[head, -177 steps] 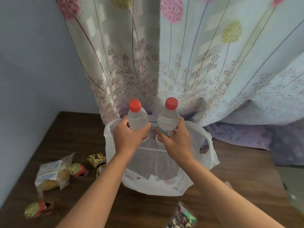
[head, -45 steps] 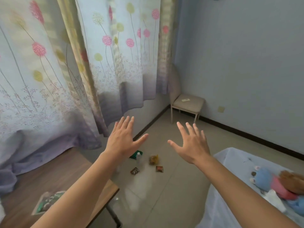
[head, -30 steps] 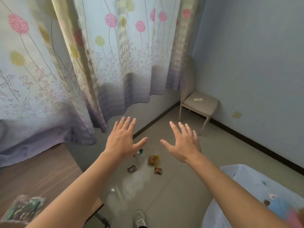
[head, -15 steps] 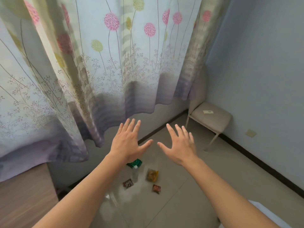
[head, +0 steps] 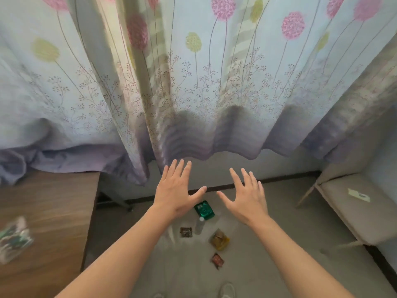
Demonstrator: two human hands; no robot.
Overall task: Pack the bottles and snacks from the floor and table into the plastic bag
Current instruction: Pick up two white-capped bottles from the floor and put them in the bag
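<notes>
On the grey floor below my hands lie a green packet (head: 204, 210), a clear bottle (head: 199, 225) with a white cap, a dark brown snack packet (head: 186, 232), a yellow-brown snack bag (head: 219, 239) and a small red packet (head: 217, 260). My left hand (head: 175, 191) and my right hand (head: 245, 195) hover above them with fingers spread, holding nothing. A blurred clear snack bag (head: 13, 239) lies on the wooden table (head: 53, 211) at the left. The plastic bag is out of view.
A flowered curtain (head: 193, 82) hangs ahead, its hem draped onto the table's back edge. A beige chair (head: 352, 207) with a small card on its seat stands at the right. My shoe tips (head: 227, 290) show at the bottom edge.
My view has swung left and down, from the room's right side toward the curtain; the floor items now lie directly below my hands. Both hands stay spread and empty. The table has come back into view.
</notes>
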